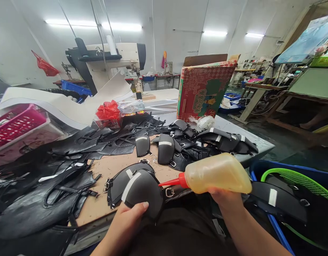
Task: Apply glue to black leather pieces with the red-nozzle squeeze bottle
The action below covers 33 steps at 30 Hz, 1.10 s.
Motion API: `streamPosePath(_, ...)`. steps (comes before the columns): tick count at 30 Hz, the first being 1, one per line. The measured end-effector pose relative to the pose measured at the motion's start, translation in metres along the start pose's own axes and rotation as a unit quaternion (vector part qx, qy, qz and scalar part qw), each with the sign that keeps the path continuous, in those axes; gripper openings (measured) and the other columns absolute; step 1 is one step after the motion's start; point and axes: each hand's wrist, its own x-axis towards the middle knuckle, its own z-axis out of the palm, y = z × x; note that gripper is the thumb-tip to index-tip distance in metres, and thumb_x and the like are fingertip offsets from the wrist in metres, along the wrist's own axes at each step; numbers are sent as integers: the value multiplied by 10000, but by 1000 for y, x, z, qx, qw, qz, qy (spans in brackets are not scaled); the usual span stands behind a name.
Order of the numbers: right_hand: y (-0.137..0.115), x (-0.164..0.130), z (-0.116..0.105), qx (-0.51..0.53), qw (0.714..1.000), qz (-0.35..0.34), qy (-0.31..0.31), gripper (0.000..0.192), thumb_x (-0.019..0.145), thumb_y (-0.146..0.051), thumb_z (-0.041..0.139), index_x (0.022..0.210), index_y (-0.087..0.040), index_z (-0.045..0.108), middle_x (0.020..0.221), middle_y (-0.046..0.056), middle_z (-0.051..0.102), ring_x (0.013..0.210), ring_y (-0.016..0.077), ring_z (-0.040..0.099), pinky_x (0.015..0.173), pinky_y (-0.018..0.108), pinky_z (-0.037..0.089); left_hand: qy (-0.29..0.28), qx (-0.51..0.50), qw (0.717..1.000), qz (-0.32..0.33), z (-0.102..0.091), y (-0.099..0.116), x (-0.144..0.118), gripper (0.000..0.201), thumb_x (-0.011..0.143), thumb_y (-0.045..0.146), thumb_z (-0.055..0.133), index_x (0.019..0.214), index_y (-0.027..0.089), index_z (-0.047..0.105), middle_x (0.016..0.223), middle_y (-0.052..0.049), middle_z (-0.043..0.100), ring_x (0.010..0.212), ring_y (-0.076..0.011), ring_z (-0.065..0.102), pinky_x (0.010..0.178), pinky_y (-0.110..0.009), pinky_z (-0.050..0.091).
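My left hand [132,215] grips a black padded cup piece [146,188] by its lower edge, the thumb lying on top. A pale tape strip runs along its upper left side. My right hand [226,199] holds a squeeze bottle [217,173] of yellowish liquid from below, tipped sideways. Its red nozzle [174,181] points left, with the tip at the cup piece's right edge; whether they touch I cannot tell. Behind the held piece lies another black cup piece [120,186] with a metal buckle [107,185]. A second buckle [169,192] shows just below the nozzle.
Black strappy pieces [65,188] cover the table's left side. More cup pieces [165,148] lie farther back, before a red carton [204,92]. A pink basket [20,126] stands left, a sewing machine [113,58] behind. At right, a blue tub [256,169] holds a green basket [300,177].
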Motion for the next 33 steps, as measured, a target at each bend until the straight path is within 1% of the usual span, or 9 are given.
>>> streamPosePath(4, 18, 7, -13, 9, 999, -21, -46, 472, 592, -490, 802, 963, -238, 653, 818, 76, 696, 731, 287, 660, 649, 438, 581, 31, 30, 999, 9, 1, 0, -1, 132, 469, 222, 686, 587, 163, 678, 522, -8, 665, 523, -195, 595, 666, -335, 505)
streamPosePath(9, 35, 9, -24, 38, 999, 17, -28, 409, 651, -517, 744, 918, -219, 666, 862, 94, 698, 796, 295, 659, 713, 462, 569, 47, 48, 997, 32, 0, -1, -1, 111, 484, 229, 702, 568, 161, 675, 524, -12, 656, 534, -194, 590, 642, -315, 493)
streamPosePath(12, 31, 5, -21, 40, 999, 7, -27, 406, 610, -485, 783, 902, -224, 678, 856, 94, 699, 772, 298, 660, 687, 458, 574, 35, 34, 998, 37, 0, -2, 0, 123, 492, 235, 738, 494, 171, 634, 433, 11, 587, 480, -170, 552, 598, -298, 480)
streamPosePath(14, 24, -1, -16, 31, 1000, 0, -6, 395, 615, -471, 789, 905, -226, 681, 853, 91, 698, 760, 293, 659, 679, 453, 576, 23, 23, 999, 24, -1, -2, 1, 194, 504, 233, 757, 435, 177, 584, 381, 24, 529, 445, -157, 526, 560, -288, 465)
streamPosePath(18, 11, -11, -5, 25, 999, 5, 27, 415, 635, -511, 767, 931, -233, 679, 863, 81, 694, 777, 281, 659, 706, 430, 573, -14, -10, 1000, 8, -5, 0, 4, 158, 509, 242, 781, 531, 151, 654, 505, -17, 631, 503, -171, 573, 554, -282, 469)
streamPosePath(22, 11, -12, -4, 23, 999, 5, 34, 407, 623, -493, 783, 936, -254, 679, 889, 70, 695, 812, 278, 656, 733, 417, 568, -44, -36, 998, 5, -7, 2, 7, 184, 511, 261, 795, 545, 130, 671, 539, -28, 651, 512, -169, 585, 553, -277, 484)
streamPosePath(27, 23, -6, -21, 41, 997, -18, -55, 418, 642, -449, 782, 1000, -261, 676, 923, 81, 700, 816, 288, 668, 711, 411, 583, -64, -84, 994, -4, -2, 5, 6, 242, 475, 251, 807, 634, 97, 707, 679, -89, 714, 701, -258, 661, 617, -320, 532)
streamPosePath(30, 25, -6, -27, 13, 996, -20, -88, 428, 634, -428, 790, 1012, -265, 675, 945, 79, 701, 834, 294, 671, 720, 406, 583, -55, -98, 994, -12, 2, 8, 5, 248, 449, 236, 810, 614, 84, 705, 649, -98, 712, 662, -261, 664, 599, -333, 540)
streamPosePath(33, 23, -14, -25, -19, 994, -7, -106, 401, 612, -426, 803, 958, -261, 684, 872, 65, 710, 758, 282, 680, 674, 381, 595, -40, -105, 994, -17, 4, 11, 2, 234, 440, 221, 801, 589, 74, 697, 609, -98, 704, 595, -244, 655, 583, -340, 544)
